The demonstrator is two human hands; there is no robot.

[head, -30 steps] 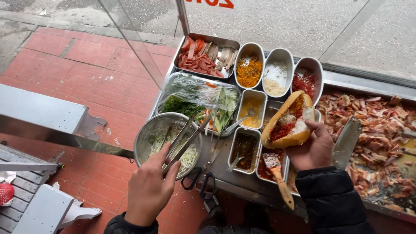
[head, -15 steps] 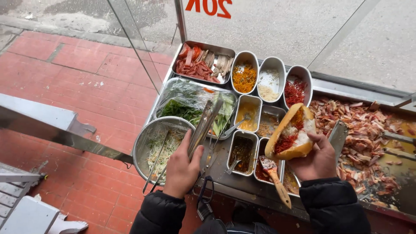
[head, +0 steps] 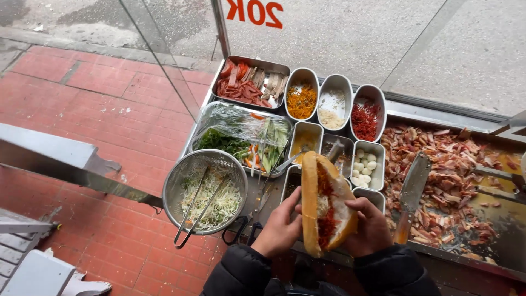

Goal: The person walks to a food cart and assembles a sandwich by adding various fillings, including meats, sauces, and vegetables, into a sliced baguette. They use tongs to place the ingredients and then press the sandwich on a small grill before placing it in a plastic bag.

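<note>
Red brick paving (head: 82,109) fills the left of the head view, and a steel tabletop (head: 263,200) crowded with metal containers runs across the right behind a glass pane (head: 164,49).

Both hands meet at the bottom centre around a split bread roll (head: 312,208), which stands on end over the tabletop's near edge, its cut side showing red shreds and a pale filling. The left hand (head: 282,227) has its grip closed on the roll's left crust, thumb toward the opening. The right hand (head: 372,227) has its grip wrapped around the right side from below, fingers curled on the crust.

Left of the hands sits a round steel colander (head: 183,181) of pale shredded vegetable, with metal tongs (head: 200,205) lying across it, handles over the near rim. Black-handled scissors (head: 241,230) lie just beside the left wrist. Behind are a plastic-covered tray of greens (head: 230,129), a tray of sliced red meat (head: 246,82), and oval tins of orange shreds (head: 301,98) and red shreds (head: 366,115). A small tin holds what look like peeled eggs (head: 364,164). To the right, a scraper (head: 413,186) rests on a griddle of chopped meat (head: 460,175).
</note>
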